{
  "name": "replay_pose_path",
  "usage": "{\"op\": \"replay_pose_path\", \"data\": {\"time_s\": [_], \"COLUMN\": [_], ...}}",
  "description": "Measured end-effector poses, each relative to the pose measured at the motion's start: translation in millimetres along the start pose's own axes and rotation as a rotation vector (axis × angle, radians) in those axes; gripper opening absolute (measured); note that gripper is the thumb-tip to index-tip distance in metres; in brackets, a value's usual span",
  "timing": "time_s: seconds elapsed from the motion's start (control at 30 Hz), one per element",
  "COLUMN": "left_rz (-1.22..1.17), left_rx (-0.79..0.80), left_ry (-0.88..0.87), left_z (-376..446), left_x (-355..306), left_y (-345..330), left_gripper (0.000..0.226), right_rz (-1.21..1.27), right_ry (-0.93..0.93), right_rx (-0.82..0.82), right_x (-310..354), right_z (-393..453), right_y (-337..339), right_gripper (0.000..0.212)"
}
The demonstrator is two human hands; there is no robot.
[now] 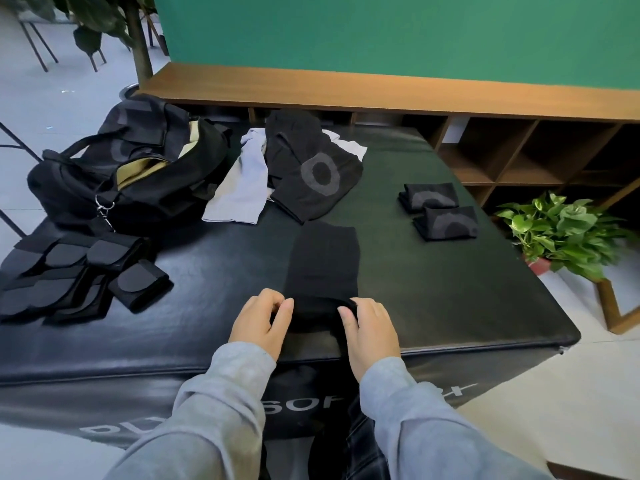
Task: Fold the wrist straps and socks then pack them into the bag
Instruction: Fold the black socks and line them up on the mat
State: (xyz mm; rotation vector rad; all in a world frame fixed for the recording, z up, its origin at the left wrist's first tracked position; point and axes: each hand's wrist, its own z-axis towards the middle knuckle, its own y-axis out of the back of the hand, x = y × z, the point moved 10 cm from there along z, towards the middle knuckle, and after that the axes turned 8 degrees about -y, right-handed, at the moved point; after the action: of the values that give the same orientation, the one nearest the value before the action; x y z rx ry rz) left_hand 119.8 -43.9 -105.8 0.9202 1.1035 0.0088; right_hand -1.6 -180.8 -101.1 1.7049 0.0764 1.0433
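Note:
A plain black sock lies flat on the black padded box, its near end rolled up. My left hand and my right hand grip that rolled end from either side. Two folded black socks with grey rings sit at the right. A heap of unfolded black socks and a pale grey sock lies behind. Several black wrist straps lie stacked at the left. The open black bag stands at the back left.
A wooden bench with cubby shelves runs behind the box under a green wall. A potted green plant stands on the floor at the right. A tree trunk and chair legs are at the far left.

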Motion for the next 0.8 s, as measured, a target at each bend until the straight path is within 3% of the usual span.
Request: {"op": "replay_pose_path", "data": {"time_s": [0.37,0.5,0.8], "left_rz": [0.123,0.226,0.308], "left_rx": [0.03,0.085,0.023], "left_ry": [0.095,0.102,0.051], "left_z": [12,17,24], "left_x": [5,4,-2], "left_y": [-5,-9,-5], "left_gripper": [0.012,0.032,0.029], "right_rz": [0.032,-0.004,0.071], "right_ry": [-0.062,-0.118,-0.162], "right_rx": [-0.039,0.025,-0.022], "right_x": [-3,-5,-12], "right_z": [6,20,28], "right_y": [6,5,8], "right_gripper": [0.038,0.037,0.024]}}
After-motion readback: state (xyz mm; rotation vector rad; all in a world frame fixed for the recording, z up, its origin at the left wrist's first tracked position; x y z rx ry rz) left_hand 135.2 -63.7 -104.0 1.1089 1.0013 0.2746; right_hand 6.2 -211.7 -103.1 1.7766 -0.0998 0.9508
